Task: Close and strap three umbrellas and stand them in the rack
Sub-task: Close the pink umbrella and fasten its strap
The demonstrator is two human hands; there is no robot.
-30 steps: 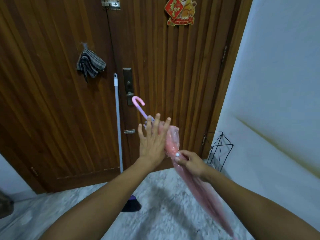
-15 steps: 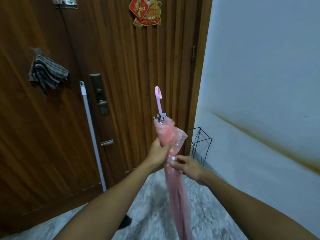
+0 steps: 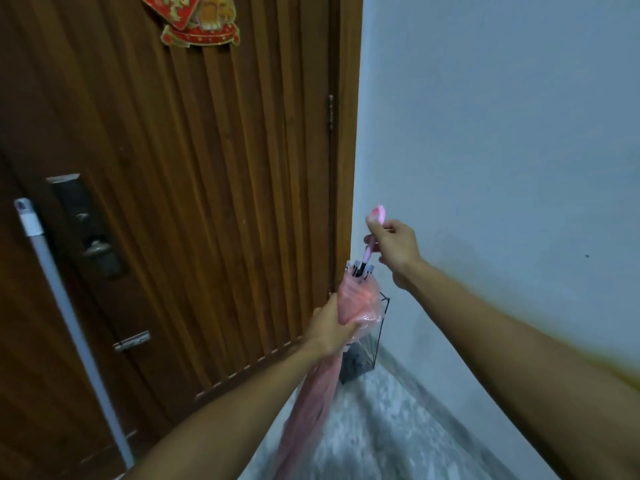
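Note:
A closed pink see-through umbrella (image 3: pixel 356 299) stands almost upright in front of me, its curved pink handle on top and its tip out of view below. My left hand (image 3: pixel 329 332) is wrapped around the folded canopy just under its bunched top. My right hand (image 3: pixel 394 249) grips the pink handle near the crook. Behind the umbrella, a black wire rack (image 3: pixel 375 341) stands on the floor in the corner between door and wall, partly hidden by the canopy.
A ribbed wooden door (image 3: pixel 207 202) fills the left, with a lock plate (image 3: pixel 86 226) and a red decoration (image 3: pixel 197 22). A white broom pole (image 3: pixel 65 306) leans against it. A pale wall (image 3: pixel 502 150) is on the right; marbled floor (image 3: pixel 381 427) lies below.
My right hand has left the canopy and moved up to grip the handle. The umbrella has swung upright and shifted right toward the rack; my left hand has closed on the canopy.

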